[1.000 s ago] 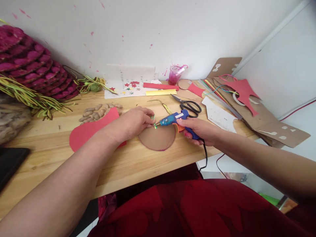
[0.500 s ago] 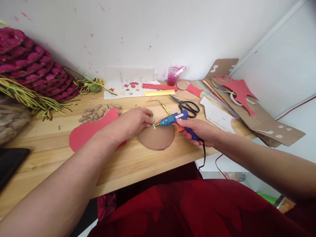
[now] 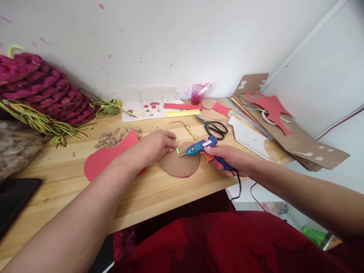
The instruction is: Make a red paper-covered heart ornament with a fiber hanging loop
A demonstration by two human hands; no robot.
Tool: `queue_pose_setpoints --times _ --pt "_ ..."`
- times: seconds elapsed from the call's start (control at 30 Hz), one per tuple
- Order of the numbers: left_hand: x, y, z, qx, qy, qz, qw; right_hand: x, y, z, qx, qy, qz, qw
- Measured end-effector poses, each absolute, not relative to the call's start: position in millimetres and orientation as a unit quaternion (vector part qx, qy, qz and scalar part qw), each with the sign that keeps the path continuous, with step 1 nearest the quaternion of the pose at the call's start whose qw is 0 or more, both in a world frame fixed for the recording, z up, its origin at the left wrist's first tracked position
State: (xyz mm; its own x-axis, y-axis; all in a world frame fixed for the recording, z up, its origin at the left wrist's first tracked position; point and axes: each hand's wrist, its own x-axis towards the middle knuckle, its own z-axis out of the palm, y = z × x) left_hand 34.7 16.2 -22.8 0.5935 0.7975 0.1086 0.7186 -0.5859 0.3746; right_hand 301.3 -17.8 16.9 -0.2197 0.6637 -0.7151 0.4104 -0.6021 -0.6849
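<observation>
In my right hand (image 3: 231, 157) is a blue glue gun (image 3: 199, 147) with an orange trigger, its nozzle pointing left above a round cardboard disc (image 3: 180, 165). My left hand (image 3: 159, 146) pinches a small green and yellow strip (image 3: 178, 150) at the disc's upper left edge, close to the nozzle. Under my left forearm lies a red paper shape (image 3: 99, 161), partly hidden. Behind the glue gun rest black-handled scissors (image 3: 214, 128) and a short bundle of yellow and dark cords (image 3: 191, 132).
Peanuts (image 3: 112, 137) lie behind the red paper. A magenta woven piece (image 3: 48, 91) with yellow cords stands at left, above a dark flat object (image 3: 18, 201). Along the wall are a sheet with stars (image 3: 150, 108) and a pink-stained cup (image 3: 197, 94). Cardboard (image 3: 307, 146) overhangs the right edge.
The glue gun's nozzle has drawn slightly away from the green and yellow strip. My left hand keeps its pinch at the disc's edge. The camera view has shifted a little.
</observation>
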Motion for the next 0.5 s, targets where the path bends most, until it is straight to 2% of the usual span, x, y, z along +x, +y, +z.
queue_pose_setpoints --times 0.1,0.3,0.4,0.5 --pt "33.5 16.0 -20.9 0.875 0.431 0.165 0.148 311.3 -30.3 17.2 -0.577 -0.421 0.692 0.101" --pt "23.2 12.5 -1.0 0.759 0.553 0.331 0.094 323.4 -55.2 4.1 -0.53 -0.386 0.711 0.255" --pt "19.1 10.6 5.3 0.73 0.593 0.329 0.087 326.0 -59.6 0.6 -0.512 -0.37 0.701 0.332" --pt "17.5 13.7 -2.4 0.758 0.566 0.316 0.065 330.1 -59.3 -1.0 -0.498 -0.375 0.671 0.402"
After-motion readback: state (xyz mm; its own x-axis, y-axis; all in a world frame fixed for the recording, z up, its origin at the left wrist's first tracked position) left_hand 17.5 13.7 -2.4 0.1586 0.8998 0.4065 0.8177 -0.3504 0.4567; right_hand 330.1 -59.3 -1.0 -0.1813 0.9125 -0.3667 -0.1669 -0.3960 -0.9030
